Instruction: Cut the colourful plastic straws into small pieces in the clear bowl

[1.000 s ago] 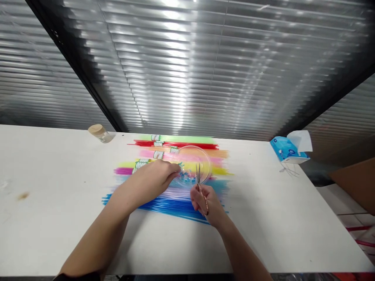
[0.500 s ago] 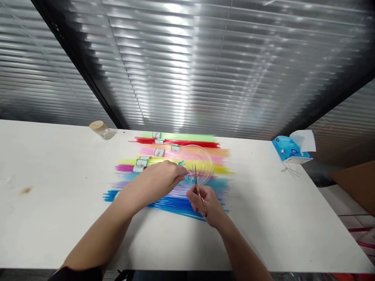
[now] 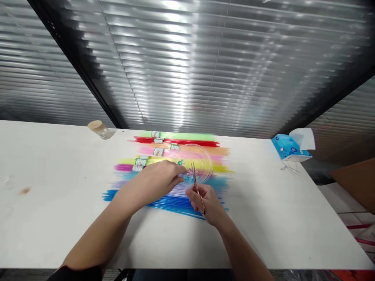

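My right hand (image 3: 206, 201) is closed around the rose-gold handles of a pair of scissors (image 3: 194, 177), whose narrow blades point away from me and stand slightly apart. Close to the blade tips, my left hand (image 3: 165, 175) reaches in from the left with its fingers pinched together. Whatever lies between those fingertips is too small to make out. Beneath the hands is a clear round plastic bowl (image 3: 209, 159) holding small blue and teal bits (image 3: 189, 177). It rests on rows of thin plastic straws (image 3: 172, 205) in several colours, partly covered by my left hand and forearm.
Patterned paper bands (image 3: 142, 160) wrap some straw bundles. A jar with a wooden lid (image 3: 100, 128) leans at the back left of the white table (image 3: 263, 218). At the back right is a blue tissue pack (image 3: 291, 148). Metal blinds (image 3: 187, 70) rise behind the table.
Both hands stay nearly in place over the bowl. The scissors have shifted very slightly left, and the whole view has moved a little.
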`<state>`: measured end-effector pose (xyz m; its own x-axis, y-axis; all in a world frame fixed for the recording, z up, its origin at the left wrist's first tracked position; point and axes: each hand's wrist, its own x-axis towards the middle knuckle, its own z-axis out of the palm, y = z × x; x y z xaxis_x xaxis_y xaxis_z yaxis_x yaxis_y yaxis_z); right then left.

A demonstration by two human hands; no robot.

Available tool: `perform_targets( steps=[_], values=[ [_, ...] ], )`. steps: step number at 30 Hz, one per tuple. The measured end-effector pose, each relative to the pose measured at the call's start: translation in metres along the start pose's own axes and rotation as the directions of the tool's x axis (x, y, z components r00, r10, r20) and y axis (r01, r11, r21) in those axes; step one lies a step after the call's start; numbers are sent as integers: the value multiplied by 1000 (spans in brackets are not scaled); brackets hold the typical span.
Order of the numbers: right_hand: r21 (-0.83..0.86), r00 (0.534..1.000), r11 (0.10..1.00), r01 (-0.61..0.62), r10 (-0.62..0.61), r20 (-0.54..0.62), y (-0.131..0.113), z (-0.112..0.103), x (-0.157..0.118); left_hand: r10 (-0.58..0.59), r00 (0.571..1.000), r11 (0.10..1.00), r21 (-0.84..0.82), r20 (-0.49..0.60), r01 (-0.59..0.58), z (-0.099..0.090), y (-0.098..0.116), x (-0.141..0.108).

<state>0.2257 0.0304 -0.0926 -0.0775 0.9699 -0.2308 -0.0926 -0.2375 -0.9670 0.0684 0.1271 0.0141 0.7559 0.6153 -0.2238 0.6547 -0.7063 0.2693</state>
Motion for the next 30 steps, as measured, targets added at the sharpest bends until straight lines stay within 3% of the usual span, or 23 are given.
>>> perform_targets(
  steps=[13,22,30],
  values=[
    [-66,999,998,-10,7,-39,0,0,-1,-41,996,999,3,-79,42,-8,-4,-10],
    [24,1000,1000,1,-1,-19,3,0,-3,-78,996,996,46,-34,80,-8,-6,-9],
    [-9,999,999,46,-45,27,-1,1,-4,-99,995,994,45,-13,99,-7,-2,-9]
  ],
)
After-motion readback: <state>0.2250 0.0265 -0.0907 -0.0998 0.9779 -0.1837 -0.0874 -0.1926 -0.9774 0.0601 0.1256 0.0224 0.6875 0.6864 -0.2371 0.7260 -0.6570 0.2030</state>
